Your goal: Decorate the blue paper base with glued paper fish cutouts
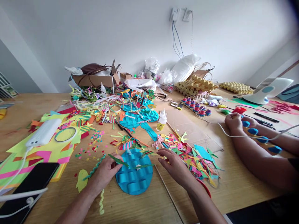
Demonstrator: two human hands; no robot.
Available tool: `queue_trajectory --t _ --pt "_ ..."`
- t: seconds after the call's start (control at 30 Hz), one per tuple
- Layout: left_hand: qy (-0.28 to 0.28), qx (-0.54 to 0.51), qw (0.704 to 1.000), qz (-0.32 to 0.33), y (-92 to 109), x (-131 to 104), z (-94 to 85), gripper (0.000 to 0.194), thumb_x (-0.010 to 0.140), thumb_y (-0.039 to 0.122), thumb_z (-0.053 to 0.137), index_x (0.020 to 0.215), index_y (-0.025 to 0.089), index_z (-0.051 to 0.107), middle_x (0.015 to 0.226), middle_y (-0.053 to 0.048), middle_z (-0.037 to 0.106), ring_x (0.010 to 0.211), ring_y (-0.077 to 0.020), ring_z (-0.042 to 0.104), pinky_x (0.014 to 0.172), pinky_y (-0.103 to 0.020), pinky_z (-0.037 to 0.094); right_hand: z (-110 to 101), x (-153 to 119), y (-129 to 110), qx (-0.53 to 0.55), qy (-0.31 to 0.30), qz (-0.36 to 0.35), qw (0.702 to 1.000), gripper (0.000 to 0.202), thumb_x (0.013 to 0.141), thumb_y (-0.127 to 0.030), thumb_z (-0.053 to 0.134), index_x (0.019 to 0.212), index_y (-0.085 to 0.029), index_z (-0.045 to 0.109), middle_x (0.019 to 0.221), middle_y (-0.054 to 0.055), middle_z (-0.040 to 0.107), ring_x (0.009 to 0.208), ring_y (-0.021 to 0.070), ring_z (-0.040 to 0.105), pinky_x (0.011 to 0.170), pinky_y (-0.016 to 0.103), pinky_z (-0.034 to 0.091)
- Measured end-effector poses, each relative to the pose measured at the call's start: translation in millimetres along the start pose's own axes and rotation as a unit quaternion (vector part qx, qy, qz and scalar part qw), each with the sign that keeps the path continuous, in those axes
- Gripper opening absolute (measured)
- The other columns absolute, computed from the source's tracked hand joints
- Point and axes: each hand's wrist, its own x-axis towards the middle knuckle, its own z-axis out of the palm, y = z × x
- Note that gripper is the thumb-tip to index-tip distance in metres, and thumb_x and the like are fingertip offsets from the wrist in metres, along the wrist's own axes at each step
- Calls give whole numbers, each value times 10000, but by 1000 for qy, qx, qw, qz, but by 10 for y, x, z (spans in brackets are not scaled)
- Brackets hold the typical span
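My left hand (105,171) is closed, pinching a narrow green paper strip (119,161) over the left edge of a round blue paper disc (134,186). The disc lies flat on the table, with folded blue paper waves across it and small pieces on its upper part. My right hand (174,166) hovers to the right of the disc, fingers apart and nothing visible between them. Beside it is a heap of coloured paper scraps (193,166). A thin wooden stick (167,189) lies between the disc and my right forearm. By my left wrist are a teal twisted strip (95,168) and a yellow paper piece (82,180).
A glue bottle (161,121) stands beyond the disc, near decorated blue paper pieces (130,119). At left are a white power bank (44,132), a black phone (35,186) and coloured sheets. Another person's arms (247,155) rest at right, behind a white cable (230,135).
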Motion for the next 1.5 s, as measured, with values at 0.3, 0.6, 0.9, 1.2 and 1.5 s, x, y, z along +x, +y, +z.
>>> queue_trajectory --t 0.3,0.6,0.9,1.2,1.5 --pt "-4 -18 1000 13 -22 8 10 81 725 202 524 729 199 604 767 -1 605 726 -162 547 665 -262 410 -40 143 1 36 -10 -16 999 229 811 -239 465 962 -175 625 1093 97 609 943 214 578 766 340 461" --pt "9 -41 999 -3 -162 -14 25 135 704 253 562 796 191 638 784 -13 609 634 -137 504 579 -235 413 -3 645 102 261 -98 41 960 253 714 -331 564 879 -162 656 845 36 666 748 154 578 666 274 428" --pt "2 -54 998 -17 -171 -13 39 154 720 306 557 788 190 633 814 -26 611 685 -151 525 599 -236 426 163 983 -16 348 -234 64 906 254 574 -280 696 789 -148 667 682 -10 642 588 96 526 549 218 395" --pt "-4 -50 999 -4 -126 -4 25 114 714 236 548 775 193 634 825 -31 623 714 -168 544 615 -253 434 281 1218 -126 432 -344 54 832 507 518 -235 777 988 -176 596 834 -19 633 490 43 517 416 153 351" --pt "-2 -38 999 -19 -110 -9 15 128 716 255 542 769 185 635 823 -40 619 676 -162 531 598 -259 429 358 1396 -191 415 -441 -3 796 562 560 -262 788 1076 -154 595 625 -55 606 465 45 524 375 118 322"
